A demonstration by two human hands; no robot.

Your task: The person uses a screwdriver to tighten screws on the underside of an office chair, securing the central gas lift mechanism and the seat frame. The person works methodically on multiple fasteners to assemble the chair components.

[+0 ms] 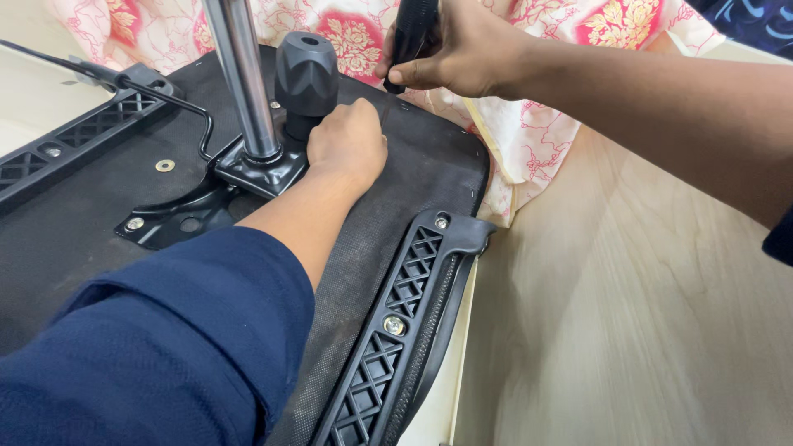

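Two bare hands, the left hand (347,142) and the right hand (462,49), wear no gloves, rings or watch. The left arm wears a dark navy blue sleeve (165,347) of finely textured fabric, pushed up the forearm; a matching navy cuff edge (779,239) shows on the right arm.

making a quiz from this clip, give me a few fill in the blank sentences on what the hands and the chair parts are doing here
1. The left hand rests on the upturned chair seat beside the black ____ knob.
2. The right hand grips a ____ tool handle.
3. The metal column rising from the mounting plate is ____ in colour.
4. The cloth under the seat has a ____ pattern.

Missing words: plastic; black; silver; floral
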